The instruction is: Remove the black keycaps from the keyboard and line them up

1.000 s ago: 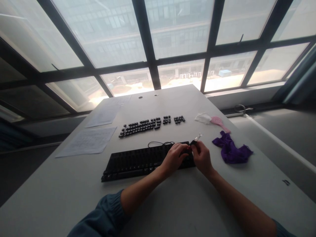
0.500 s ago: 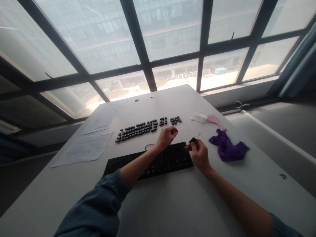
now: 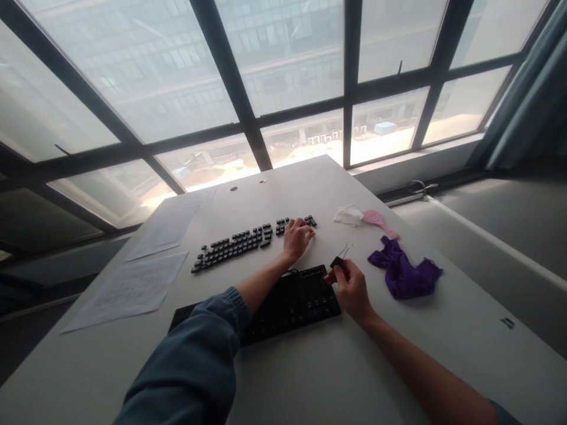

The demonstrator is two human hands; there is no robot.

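Observation:
My left hand is over the right end of the rows of black keycaps, fingers bent down, pinching a keycap; that keycap is largely hidden by the fingers and the caps around it. In my right hand is a keycap puller with a black handle, its thin wire prongs pointing up and away. Beneath both arms lies a black keyboard, many of its caps removed; the left forearm covers its middle.
Left on the white table lie printed sheets. To the right are a white cloth or tissue, a pink brush-like item, a purple cloth and a small dark piece near the edge. Windows rise behind.
My left hand has moved forward from above the keyboard to the right-hand keycaps, taking a dark keycap along. My right hand still holds the puller. The view has shifted slightly.

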